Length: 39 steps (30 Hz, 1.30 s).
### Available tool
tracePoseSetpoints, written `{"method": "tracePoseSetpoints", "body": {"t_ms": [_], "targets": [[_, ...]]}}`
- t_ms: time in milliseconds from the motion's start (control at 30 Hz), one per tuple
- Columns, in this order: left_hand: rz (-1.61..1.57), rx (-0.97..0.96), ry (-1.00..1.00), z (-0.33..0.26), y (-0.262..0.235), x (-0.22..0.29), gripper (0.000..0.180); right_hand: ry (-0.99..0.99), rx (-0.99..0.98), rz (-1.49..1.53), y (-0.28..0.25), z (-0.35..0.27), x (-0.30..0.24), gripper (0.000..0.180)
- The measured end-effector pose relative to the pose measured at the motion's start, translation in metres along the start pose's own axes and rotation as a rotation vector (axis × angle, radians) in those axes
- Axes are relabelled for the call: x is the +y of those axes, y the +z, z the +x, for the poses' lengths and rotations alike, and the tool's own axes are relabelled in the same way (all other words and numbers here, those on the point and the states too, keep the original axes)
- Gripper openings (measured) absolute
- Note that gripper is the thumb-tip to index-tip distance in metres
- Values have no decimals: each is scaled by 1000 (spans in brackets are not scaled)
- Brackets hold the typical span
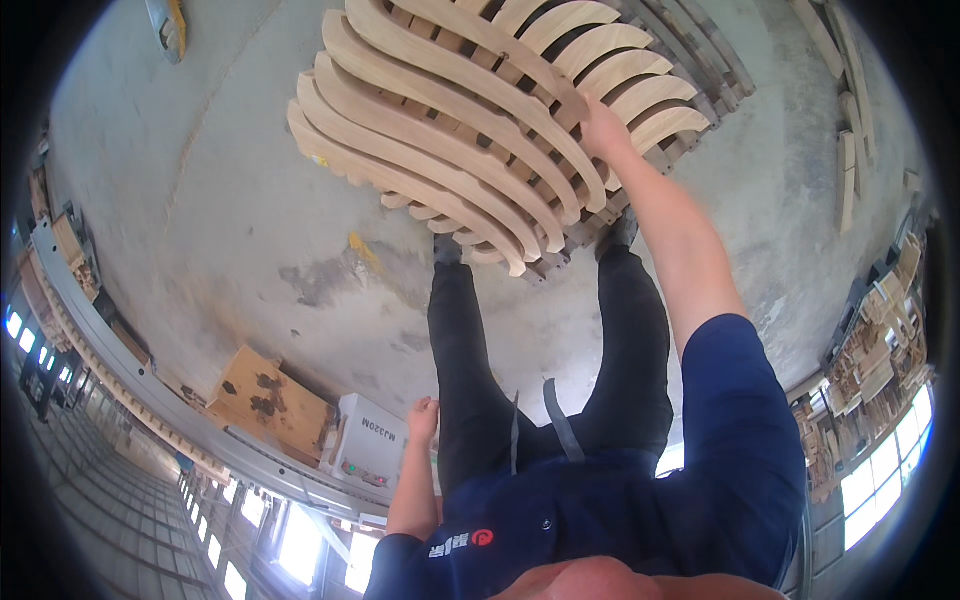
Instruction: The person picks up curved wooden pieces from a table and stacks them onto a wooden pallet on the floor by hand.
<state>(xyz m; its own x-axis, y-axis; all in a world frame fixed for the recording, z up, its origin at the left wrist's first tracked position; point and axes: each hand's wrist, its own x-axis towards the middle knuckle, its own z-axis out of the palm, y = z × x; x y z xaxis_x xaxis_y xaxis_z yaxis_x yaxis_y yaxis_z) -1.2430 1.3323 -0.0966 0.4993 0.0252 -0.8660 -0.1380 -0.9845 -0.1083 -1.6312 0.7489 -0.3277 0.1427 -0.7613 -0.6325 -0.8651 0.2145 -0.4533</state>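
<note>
My right hand (pixel 603 130) reaches forward and is closed on the near right end of an S-shaped curved wooden piece (pixel 520 58). That piece lies at the top of a row of similar pale curved wooden pieces (pixel 420 140), set side by side on a low stack. Farther right in the stack, more curved pieces (pixel 637 97) show their rounded ends. My left hand (pixel 424 418) hangs low beside my left leg, away from the stack. Its fingers are curled closed, and nothing shows in them.
The stack rests low over the concrete floor (pixel 240 200), right before my feet. Grey wooden strips (pixel 705 45) lie at its far right. Loose boards (pixel 848 170) lie farther right. A white machine box (pixel 365 440) and a brown wooden panel (pixel 268 402) stand behind on the left.
</note>
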Motion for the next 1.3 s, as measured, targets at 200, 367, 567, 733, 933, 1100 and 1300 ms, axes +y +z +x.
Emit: {"method": "tracePoseSetpoints", "body": {"t_ms": [200,367,567,733,933,1100,1300], "targets": [[-74,-13,29,-29,-29,78,46,289,-142,-80,17,-144,132,43],[-67,-105,216,-42,-25,116,45,429,-237,-296,31,-424,343,53],[-69,45,207,-117,-60,99,36,475,-456,-178,13,-537,320,41],[-317,58,105,-204,-8,33,35,233,-279,-244,-18,-497,326,42],[-16,113,309,-254,55,-77,36,242,119,182,-76,-443,286,39],[-294,-13,285,-220,80,-117,42,303,-51,216,-72,-491,290,41],[-605,109,328,-164,115,-180,42,386,-103,294,-73,-584,199,38]]}}
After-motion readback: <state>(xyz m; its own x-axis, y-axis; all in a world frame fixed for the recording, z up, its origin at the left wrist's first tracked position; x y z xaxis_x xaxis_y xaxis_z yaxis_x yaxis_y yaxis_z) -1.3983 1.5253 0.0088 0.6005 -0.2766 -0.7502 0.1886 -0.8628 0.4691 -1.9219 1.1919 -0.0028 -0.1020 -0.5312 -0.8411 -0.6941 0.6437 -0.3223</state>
